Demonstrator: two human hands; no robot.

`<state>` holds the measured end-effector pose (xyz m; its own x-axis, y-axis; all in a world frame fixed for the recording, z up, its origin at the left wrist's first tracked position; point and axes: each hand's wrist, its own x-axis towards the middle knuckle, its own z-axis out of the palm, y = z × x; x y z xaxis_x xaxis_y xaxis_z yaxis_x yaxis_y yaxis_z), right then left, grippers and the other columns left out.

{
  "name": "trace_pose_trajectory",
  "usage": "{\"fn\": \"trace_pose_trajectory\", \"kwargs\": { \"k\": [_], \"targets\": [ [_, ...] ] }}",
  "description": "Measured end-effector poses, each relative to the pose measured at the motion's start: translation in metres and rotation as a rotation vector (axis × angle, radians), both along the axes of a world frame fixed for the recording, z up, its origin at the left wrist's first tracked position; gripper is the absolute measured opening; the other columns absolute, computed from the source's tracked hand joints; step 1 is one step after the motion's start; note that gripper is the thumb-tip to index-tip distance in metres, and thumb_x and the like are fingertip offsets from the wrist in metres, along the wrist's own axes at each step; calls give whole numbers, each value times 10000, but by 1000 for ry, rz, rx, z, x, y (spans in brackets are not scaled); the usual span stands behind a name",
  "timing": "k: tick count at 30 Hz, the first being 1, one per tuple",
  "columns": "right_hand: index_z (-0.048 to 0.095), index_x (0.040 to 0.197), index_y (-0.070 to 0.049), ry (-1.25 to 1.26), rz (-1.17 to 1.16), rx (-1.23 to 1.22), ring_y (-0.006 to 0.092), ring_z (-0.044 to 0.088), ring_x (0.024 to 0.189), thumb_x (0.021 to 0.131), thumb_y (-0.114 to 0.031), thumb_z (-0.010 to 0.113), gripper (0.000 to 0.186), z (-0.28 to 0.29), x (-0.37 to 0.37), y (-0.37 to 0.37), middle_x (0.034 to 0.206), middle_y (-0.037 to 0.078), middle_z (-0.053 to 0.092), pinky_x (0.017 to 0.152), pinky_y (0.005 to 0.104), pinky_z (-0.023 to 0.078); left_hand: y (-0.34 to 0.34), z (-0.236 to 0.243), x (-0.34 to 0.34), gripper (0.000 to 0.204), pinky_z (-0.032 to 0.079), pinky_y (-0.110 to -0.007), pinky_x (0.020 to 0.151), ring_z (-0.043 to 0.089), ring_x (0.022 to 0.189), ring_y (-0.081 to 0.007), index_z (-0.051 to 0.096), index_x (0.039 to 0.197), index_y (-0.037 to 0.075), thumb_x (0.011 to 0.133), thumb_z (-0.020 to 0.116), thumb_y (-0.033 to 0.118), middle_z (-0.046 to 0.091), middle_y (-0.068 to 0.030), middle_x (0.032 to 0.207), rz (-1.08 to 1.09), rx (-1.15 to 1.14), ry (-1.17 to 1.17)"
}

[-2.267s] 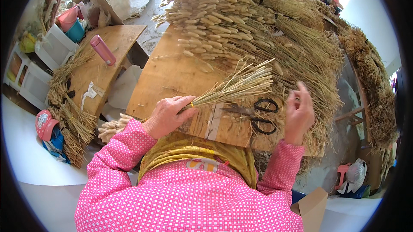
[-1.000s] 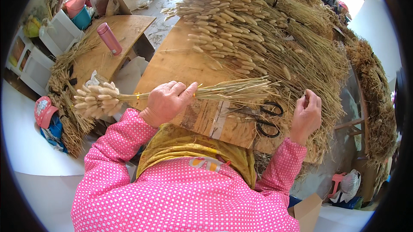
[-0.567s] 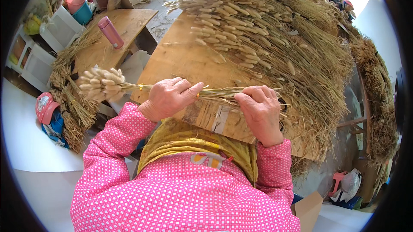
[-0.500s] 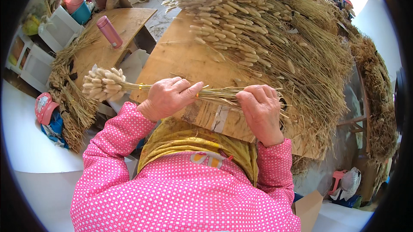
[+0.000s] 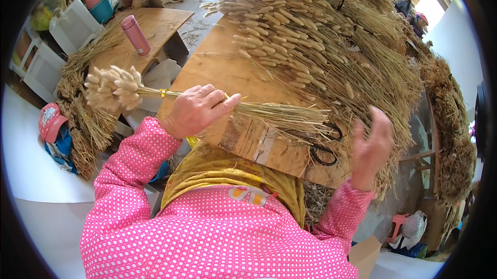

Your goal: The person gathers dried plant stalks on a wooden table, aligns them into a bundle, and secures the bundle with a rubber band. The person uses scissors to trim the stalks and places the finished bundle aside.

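Observation:
My left hand [image 5: 200, 109] is wrapped round the stems of a bunch of dried bunny-tail grass [image 5: 115, 88]. The fluffy cream heads point left, and the cut stem ends spread to the right over the table. A yellow tie [image 5: 163, 93] circles the stems just below the heads. My right hand [image 5: 373, 144] is raised off the bunch at the right, slightly blurred, its fingers apart and nothing in them. Between it and the stem ends, black-handled scissors [image 5: 323, 155] lie on the table, their blades hidden under the stems.
A big heap of dried grass [image 5: 310, 35] covers the far and right side of the wooden table [image 5: 207, 61]. On a lower table at left stands a pink bottle [image 5: 135, 35]. More grass bundles [image 5: 88, 139] and a pink cap [image 5: 50, 122] are at far left.
My right hand has let go of the stems and moved right, uncovering the scissors' handles. My left hand keeps its hold, and the bunch has shifted slightly left.

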<state>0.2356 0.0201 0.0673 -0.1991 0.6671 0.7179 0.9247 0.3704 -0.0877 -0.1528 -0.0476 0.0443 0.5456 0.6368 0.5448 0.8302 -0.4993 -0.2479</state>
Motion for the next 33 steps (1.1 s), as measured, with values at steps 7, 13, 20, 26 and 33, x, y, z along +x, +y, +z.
{"fn": "trace_pose_trajectory", "kwargs": {
  "k": [7,13,20,26,33],
  "targets": [
    [402,1533,-104,-163,590,-496,301,621,1148,716,-414,870,992,-16,-106,-19,1225,142,664,1022,458,433,1,15,6,442,516,-331,859,607,939,-156,720,1210,174,770,686,164,622,26,1000,-114,122,22],
    [556,1339,-111,-6,650,-704,378,710,795,839,-202,778,555,-57,-96,-29,892,178,723,655,437,547,-5,21,-26,409,443,-407,1028,588,1079,-171,714,1212,210,806,682,179,654,49,1132,36,238,21],
    [646,1108,5,447,885,-1014,253,703,743,936,-198,718,276,-94,-115,-47,848,150,731,673,400,531,-21,-25,-11,718,334,-481,1162,477,1365,-238,482,1492,186,820,735,168,594,-54,1371,228,177,-748],
    [696,1071,-24,766,848,-1560,32,550,647,912,-129,746,196,-102,-157,-64,794,-37,668,564,223,426,-18,-72,39,731,426,-440,1125,487,1381,-274,277,1562,70,979,669,274,584,-135,1375,-472,-605,-2214],
    [676,989,-40,863,884,-1670,29,502,565,904,-60,712,94,-101,-181,-77,728,-45,633,501,227,376,-20,-73,60,231,531,-286,673,614,700,-124,571,1079,120,998,676,310,583,12,775,-349,-856,-2472]
  ]
}}
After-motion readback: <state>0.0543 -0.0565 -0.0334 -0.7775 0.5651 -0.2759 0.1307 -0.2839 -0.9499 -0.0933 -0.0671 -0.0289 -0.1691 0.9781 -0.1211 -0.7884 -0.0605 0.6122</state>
